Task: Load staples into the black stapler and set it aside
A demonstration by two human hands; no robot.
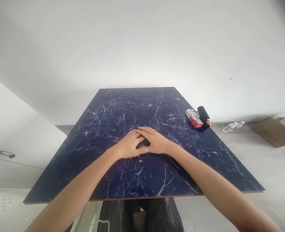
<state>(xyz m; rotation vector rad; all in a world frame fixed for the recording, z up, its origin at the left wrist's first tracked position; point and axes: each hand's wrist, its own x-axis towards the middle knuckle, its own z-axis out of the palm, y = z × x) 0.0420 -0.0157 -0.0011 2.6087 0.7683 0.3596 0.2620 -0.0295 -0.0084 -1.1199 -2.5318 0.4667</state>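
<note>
From my end of the head camera, I judge this to be a pause, a resting pose with no handling under way. The left hand (pixel 128 145) and the right hand (pixel 157 142) lie together near the middle of the dark blue, white-veined counter (pixel 132 106). Both are empty and relaxed: fingers extended, nothing grasped, neither one clenched. Their fingertips meet and overlap, and the left thumb reaches across to the right hand, so a small gap of counter shows between them.

The loose things nearest to the hands sit off toward the right edge of the counter, beyond the right hand and apart from it: a red-and-white carton (pixel 194 118) and, just beside it, a black cylinder (pixel 203 115) with an orange patch at its near end. I can't tell from here whether those two touch, or whether the carton is one box or a couple stacked.

As I read it, any move from this pose would first call for parting the fingers. The right hand has the shorter reach to the pair, and I'd want care there, since the cylinder lies close to the edge and could roll off if nudged.
</note>
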